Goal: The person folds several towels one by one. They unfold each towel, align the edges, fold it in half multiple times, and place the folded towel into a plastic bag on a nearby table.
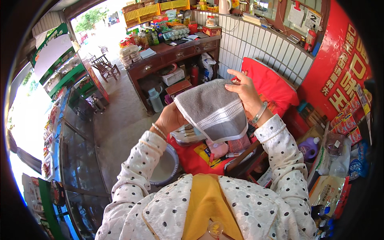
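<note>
A folded grey towel (207, 102) with a white-striped band and pale edging hangs between my two hands, above a red-covered seat. My left hand (170, 119) holds its left side, the fingers partly hidden behind the cloth. At the upper right corner, my right hand (246, 93) has hold of the towel, its index finger pointing away. Below lie a pink folded cloth (217, 149), a patterned red cloth (239, 145) and a yellow package (207, 154) on the red cover (187, 159). Partly behind the towel is a clear plastic-wrapped bundle (185, 136).
A white round tub (163, 168) stands on the floor to the left. Ahead is a wooden desk (168, 57) loaded with bottles and packs, a thermos (155, 100) beneath. Glass display cases (79, 150) line the left; a purple jug (309, 148) stands among goods at right.
</note>
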The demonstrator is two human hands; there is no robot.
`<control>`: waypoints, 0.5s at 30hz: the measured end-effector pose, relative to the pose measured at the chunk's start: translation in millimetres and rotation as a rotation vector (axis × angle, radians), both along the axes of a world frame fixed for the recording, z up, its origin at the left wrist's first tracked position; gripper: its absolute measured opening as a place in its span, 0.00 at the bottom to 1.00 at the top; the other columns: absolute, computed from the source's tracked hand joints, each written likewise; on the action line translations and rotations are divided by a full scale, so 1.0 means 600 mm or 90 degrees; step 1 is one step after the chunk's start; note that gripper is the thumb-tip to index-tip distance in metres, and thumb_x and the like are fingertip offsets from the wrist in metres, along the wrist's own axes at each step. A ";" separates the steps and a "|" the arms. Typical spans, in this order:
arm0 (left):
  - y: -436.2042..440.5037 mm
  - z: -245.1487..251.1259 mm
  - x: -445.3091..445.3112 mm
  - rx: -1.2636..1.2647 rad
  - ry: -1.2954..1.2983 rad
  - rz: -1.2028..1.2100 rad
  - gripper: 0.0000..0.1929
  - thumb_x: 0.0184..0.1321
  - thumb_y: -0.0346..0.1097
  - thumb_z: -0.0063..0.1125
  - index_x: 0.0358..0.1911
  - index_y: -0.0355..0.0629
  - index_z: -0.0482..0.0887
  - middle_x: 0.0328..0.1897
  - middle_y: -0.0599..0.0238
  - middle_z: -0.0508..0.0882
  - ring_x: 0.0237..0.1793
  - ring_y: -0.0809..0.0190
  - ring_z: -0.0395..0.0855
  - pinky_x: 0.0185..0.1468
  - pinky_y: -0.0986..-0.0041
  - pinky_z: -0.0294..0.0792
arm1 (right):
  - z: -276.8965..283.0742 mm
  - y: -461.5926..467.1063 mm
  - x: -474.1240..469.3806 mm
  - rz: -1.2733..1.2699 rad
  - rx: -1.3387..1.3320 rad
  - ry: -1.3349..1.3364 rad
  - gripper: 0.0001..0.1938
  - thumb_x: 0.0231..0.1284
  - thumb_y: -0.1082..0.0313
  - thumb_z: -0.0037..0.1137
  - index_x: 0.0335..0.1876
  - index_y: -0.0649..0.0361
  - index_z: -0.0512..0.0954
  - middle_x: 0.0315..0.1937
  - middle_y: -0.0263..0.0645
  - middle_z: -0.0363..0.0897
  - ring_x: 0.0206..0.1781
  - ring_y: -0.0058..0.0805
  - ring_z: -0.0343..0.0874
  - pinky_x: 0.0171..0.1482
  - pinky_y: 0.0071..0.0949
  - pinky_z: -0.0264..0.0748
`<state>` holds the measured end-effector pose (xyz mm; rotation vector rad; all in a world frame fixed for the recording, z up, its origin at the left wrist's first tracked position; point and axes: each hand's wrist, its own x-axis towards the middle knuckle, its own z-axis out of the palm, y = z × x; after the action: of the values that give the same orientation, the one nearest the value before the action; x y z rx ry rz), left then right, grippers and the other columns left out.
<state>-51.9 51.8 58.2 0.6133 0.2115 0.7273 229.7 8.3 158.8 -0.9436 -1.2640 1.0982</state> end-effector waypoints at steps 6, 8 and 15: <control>-0.032 -0.018 0.014 0.022 0.015 0.160 0.21 0.72 0.43 0.48 0.64 0.42 0.71 0.54 0.62 0.84 0.50 0.61 0.84 0.57 0.66 0.74 | -0.029 0.020 0.006 -0.031 0.004 -0.043 0.13 0.60 0.80 0.59 0.51 0.67 0.81 0.39 0.38 0.84 0.41 0.22 0.82 0.46 0.21 0.78; -0.028 -0.008 0.013 0.104 0.113 0.265 0.25 0.70 0.38 0.53 0.69 0.42 0.65 0.53 0.60 0.84 0.49 0.62 0.84 0.56 0.66 0.75 | -0.029 0.026 0.005 -0.012 0.006 -0.061 0.13 0.60 0.81 0.58 0.51 0.67 0.80 0.39 0.39 0.84 0.41 0.22 0.82 0.46 0.21 0.78; 0.004 0.024 0.018 0.195 0.204 0.301 0.31 0.65 0.29 0.60 0.71 0.42 0.63 0.50 0.57 0.84 0.45 0.64 0.84 0.48 0.71 0.79 | -0.012 0.020 0.004 0.057 0.079 -0.202 0.15 0.58 0.84 0.57 0.51 0.67 0.80 0.41 0.37 0.84 0.41 0.19 0.81 0.46 0.17 0.76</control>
<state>-40.9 54.1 72.4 0.9899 0.5600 1.1282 232.0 20.4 151.3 -1.0015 -1.6285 0.9506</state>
